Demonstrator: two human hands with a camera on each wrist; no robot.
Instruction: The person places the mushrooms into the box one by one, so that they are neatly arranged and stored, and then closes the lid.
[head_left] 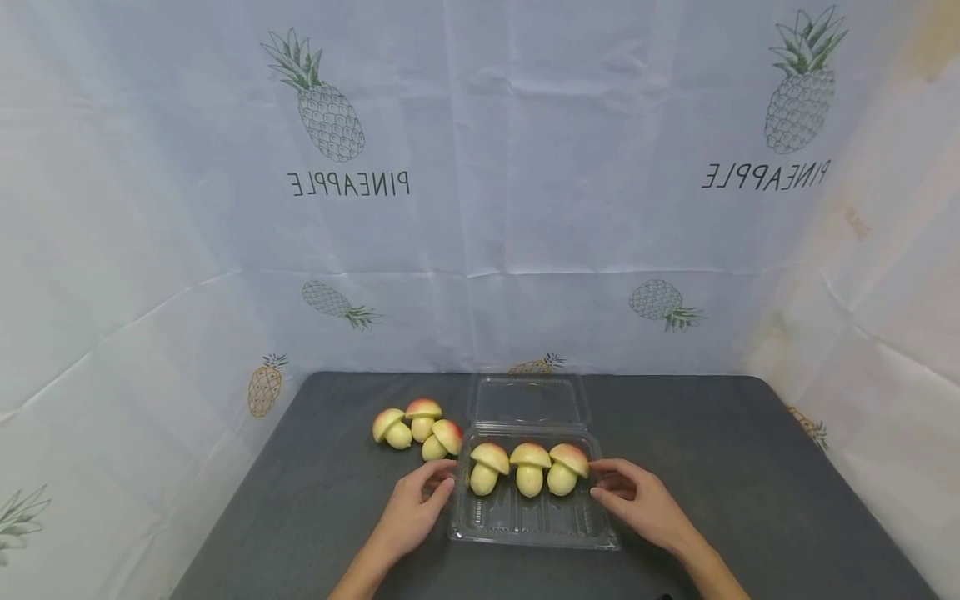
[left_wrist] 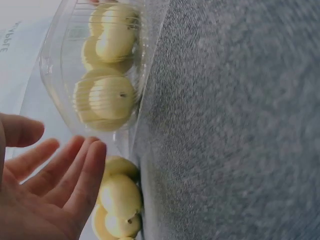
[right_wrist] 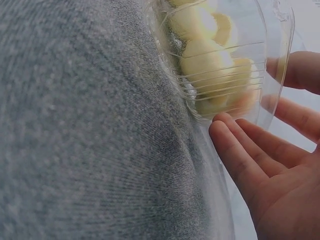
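Note:
A clear plastic clamshell container (head_left: pixel 536 533) lies with its lid (head_left: pixel 528 400) folded back. Three yellow mushroom-shaped pieces with reddish caps stand in a row inside, the left one (head_left: pixel 489 468), the middle one (head_left: pixel 530 469) and the right one (head_left: pixel 567 469). At the container's left wall is my left hand (head_left: pixel 411 504), its fingers loosely extended and holding nothing; the left wrist view shows the fingertips (left_wrist: pixel 97 147) close to a lower corner. My right hand (head_left: pixel 637 500) is at the opposite wall, fingers relaxed, with fingertips (right_wrist: pixel 220 122) right at the plastic.
Three more mushroom-shaped pieces lie in a cluster on the dark table (head_left: pixel 705 450), left of the lid: one at the left (head_left: pixel 392 428), one behind (head_left: pixel 423 418) and one nearer the container (head_left: pixel 442 439). A pineapple-print cloth (head_left: pixel 525 208) surrounds the table's back and sides.

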